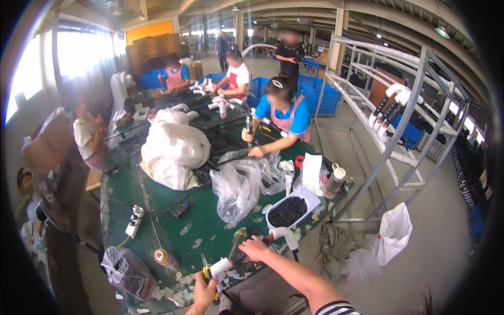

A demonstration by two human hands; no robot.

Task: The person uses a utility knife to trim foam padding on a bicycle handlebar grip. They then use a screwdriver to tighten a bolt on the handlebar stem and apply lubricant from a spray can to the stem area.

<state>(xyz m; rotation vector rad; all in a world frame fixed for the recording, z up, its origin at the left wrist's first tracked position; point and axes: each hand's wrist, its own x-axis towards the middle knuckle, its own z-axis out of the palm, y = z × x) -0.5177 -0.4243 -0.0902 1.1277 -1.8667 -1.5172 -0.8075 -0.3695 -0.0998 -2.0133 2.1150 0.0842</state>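
Observation:
At the near edge of the table, my right hand (254,248) is closed round the dark middle of a tube-like piece. One end of that piece is a white sleeve (221,266); a white curved handle (285,237) stands out past my fingers on the other side. My left hand (203,289) is closed on a yellow-and-black hand tool (207,269), whose exact kind I cannot make out. The tool lies against the end of the white sleeve. Just beyond my right hand sits a white tub (311,200) of small black parts.
A spray can (166,259) and a bagged bundle (126,273) stand at the near left. Clear plastic bags (236,191) and a big white sack (173,149) cover mid-table. A co-worker (283,113) works across from me. A metal rack (391,142) stands to the right.

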